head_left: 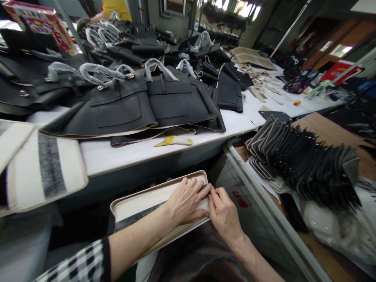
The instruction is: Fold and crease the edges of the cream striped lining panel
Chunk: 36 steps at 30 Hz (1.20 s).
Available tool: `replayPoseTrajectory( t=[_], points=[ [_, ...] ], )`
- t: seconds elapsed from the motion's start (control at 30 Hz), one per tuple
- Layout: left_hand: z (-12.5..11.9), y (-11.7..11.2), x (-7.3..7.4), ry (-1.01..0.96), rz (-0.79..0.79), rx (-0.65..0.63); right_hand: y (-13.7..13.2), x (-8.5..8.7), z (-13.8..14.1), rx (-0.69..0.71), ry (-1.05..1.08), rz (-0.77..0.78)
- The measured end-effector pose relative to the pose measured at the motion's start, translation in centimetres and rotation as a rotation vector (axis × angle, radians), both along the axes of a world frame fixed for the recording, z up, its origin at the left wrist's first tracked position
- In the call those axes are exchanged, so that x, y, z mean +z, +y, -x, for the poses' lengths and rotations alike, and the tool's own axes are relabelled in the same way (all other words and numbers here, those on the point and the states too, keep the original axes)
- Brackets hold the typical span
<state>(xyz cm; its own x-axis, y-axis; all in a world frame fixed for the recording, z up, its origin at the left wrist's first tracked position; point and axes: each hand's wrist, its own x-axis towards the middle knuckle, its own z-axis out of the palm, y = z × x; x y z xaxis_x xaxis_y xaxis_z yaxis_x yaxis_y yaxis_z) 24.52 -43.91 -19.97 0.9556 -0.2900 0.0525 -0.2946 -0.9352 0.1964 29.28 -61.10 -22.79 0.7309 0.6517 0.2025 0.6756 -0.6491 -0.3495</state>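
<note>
A cream, tray-like bag panel [141,200] with a raised rim and a dark grey stripe rests at my lap, slanting up toward the right. My left hand [188,199] lies flat inside it near its right end, fingers stretched out and palm down. At that same end, my right hand [223,211] is closed in a pinch on the panel's rim, its fingertips touching those of my left hand. Anything smaller between the pinching fingers is hidden.
Black leather bag pieces [117,105] with wrapped handles cover the white table [100,158]. A yellow-tipped tool [173,141] lies at its near edge. Striped cream panels [49,164] sit left. Right, a metal-edged surface [264,203] carries stacked black pieces [305,156]. Someone in yellow [117,8] stands behind.
</note>
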Motion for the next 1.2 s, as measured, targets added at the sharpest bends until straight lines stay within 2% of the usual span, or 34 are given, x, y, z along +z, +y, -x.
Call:
replayPoseTrajectory(
  t=[0.2,0.3,0.4,0.47,0.53,0.6,0.7,0.8,0.9,1.03,1.2],
  points=[
    [-0.4,0.3,-0.1,0.009,0.027,0.006,0.5,0.3,0.2,0.049,-0.05,0.143],
    [-0.6,0.3,-0.2,0.008,0.022,0.011,0.2,0.6,-0.8,0.083,0.067,0.042],
    [-0.6,0.3,-0.2,-0.003,0.018,0.01,-0.5,0.6,-2.8,0.06,0.369,-0.207],
    [-0.6,0.4,-0.4,-0.018,0.01,0.011,-0.9,0.1,-4.3,-0.036,0.631,-0.343],
    [-0.6,0.5,-0.5,-0.028,0.006,0.01,-1.0,-0.7,-5.6,-0.138,0.889,-0.436],
    [-0.7,0.5,-0.6,-0.03,0.016,0.007,-0.9,-1.2,-6.5,-0.178,1.114,-0.477],
    [-0.8,0.7,-0.5,-0.018,0.06,0.0,-0.6,-1.1,-7.5,-0.134,1.355,-0.424],
    [-0.9,0.8,0.0,0.013,0.106,-0.002,-0.2,-0.1,-8.4,-0.099,1.465,-0.295],
    [-1.1,1.3,0.9,0.064,0.173,0.012,0.2,0.7,-9.1,-0.086,1.483,-0.186],
    [-0.6,2.6,2.2,0.087,0.314,0.051,0.5,0.9,-9.2,-0.093,1.465,-0.118],
    [2.5,4.3,3.1,0.038,0.368,0.227,0.7,0.7,-8.6,-0.125,1.429,-0.101]
  ],
)
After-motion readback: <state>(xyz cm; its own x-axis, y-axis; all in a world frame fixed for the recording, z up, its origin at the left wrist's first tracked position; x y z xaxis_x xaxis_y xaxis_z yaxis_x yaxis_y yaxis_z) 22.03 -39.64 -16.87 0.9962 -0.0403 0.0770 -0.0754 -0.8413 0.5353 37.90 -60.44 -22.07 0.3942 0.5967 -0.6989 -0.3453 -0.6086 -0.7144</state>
